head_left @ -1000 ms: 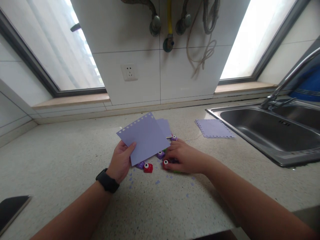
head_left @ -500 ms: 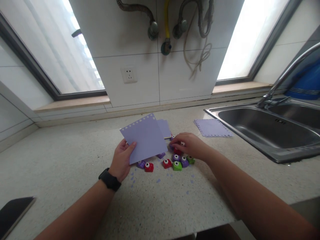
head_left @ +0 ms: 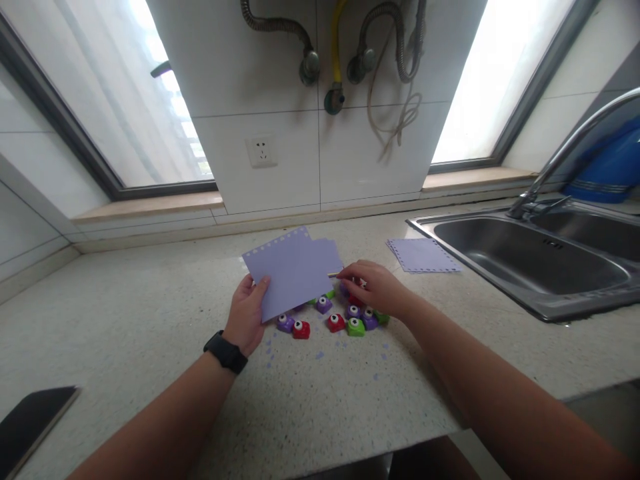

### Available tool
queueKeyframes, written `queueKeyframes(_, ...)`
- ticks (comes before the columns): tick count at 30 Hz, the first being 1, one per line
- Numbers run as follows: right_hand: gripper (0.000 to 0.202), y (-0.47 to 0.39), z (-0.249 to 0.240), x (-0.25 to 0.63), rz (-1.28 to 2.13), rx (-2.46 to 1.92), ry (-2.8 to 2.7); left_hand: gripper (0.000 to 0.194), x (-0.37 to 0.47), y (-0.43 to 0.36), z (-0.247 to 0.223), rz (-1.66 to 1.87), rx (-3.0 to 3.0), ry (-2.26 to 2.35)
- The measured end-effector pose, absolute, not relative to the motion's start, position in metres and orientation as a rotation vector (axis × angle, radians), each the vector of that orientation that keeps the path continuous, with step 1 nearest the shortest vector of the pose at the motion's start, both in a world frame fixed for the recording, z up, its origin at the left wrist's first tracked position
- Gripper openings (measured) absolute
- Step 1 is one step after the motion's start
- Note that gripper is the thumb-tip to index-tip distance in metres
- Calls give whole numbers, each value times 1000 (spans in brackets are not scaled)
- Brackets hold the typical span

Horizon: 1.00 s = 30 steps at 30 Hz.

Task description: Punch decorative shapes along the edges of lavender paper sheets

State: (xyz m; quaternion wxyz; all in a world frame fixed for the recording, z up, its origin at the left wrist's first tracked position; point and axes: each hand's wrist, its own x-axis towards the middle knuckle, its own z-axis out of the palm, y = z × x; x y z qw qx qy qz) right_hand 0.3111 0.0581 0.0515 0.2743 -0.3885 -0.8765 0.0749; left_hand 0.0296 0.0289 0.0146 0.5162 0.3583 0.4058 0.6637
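Note:
My left hand [head_left: 249,308] grips a lilac sheet of paper [head_left: 290,277] by its left edge, thumb on top; a row of punched holes runs along the sheet's far edge. With bent fingers, my right hand [head_left: 376,285] pinches the end of a thin yellowish pencil-like stick [head_left: 333,275] beside the sheet. Craft punches lie under and around the hands: a red punch [head_left: 301,329], a green punch [head_left: 355,327], a purple punch [head_left: 324,305] and several more. More lilac paper [head_left: 327,252] shows behind the held sheet.
A stack of lilac sheets with punched edges [head_left: 425,255] lies on the counter [head_left: 150,313] by the steel sink [head_left: 500,280]. Small paper bits [head_left: 320,355] are scattered near the front. A dark flat object [head_left: 37,423] sits at lower left. A tiled wall stands behind.
My right hand has shifted slightly left and up, its fingertips coming to the thin stick. The held sheet has lowered a little, uncovering more of the punches.

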Motion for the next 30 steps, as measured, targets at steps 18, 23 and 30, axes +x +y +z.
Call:
queueKeyframes(18, 15, 53, 58, 284, 197, -857, -2721, 45, 32, 27, 13, 1575, 870, 923)
queueKeyframes(23, 18, 54, 58, 284, 208, -890, -2715, 45, 31, 29, 10, 1573, 907, 915)
queueKeyframes(30, 11, 56, 53, 288, 276, -889, -2639, 44, 31, 28, 12, 1563, 912, 931)
